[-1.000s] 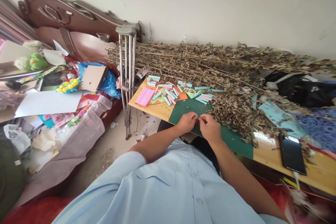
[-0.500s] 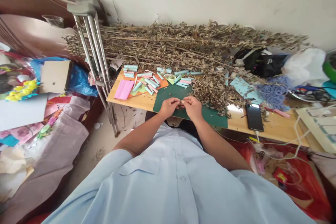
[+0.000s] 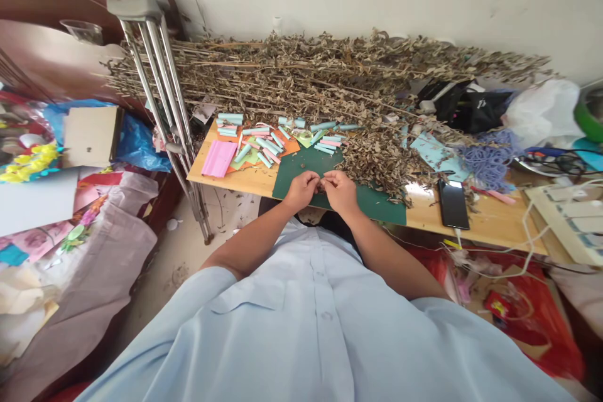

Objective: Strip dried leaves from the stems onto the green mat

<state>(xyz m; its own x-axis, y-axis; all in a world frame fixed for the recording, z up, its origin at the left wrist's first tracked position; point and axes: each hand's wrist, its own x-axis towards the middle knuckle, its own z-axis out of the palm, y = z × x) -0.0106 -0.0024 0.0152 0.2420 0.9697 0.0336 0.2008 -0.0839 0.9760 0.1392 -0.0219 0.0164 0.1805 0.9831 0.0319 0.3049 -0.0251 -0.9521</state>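
Both hands meet above the near edge of a dark green mat (image 3: 293, 166). My left hand (image 3: 303, 191) is closed in a pinch, thumb and fingers pressed together. Opposite it, my right hand (image 3: 340, 191) is pinched too, with fingertips almost touching those of the left. A small brownish bit shows between the fingertips, too small to name. Right beside my right hand lies a heap of crumbled dried leaves (image 3: 377, 163), partly on the mat. Several pale blue and pink paper rolls (image 3: 268, 146) lie beyond my left hand, and pink paper sheets (image 3: 219, 158) are farther left.
Long dried leafy stalks (image 3: 282, 75) cover the back of the wooden table (image 3: 245, 183). Metal crutches (image 3: 162, 75) lean at its left end. On the right are a phone (image 3: 453, 204) with a cable, purple yarn (image 3: 490, 160) and a power strip (image 3: 570, 213).
The view has shifted slightly, so everything sits a little farther left and higher. Both hands stay together at the mat, their fingers changing position only slightly.
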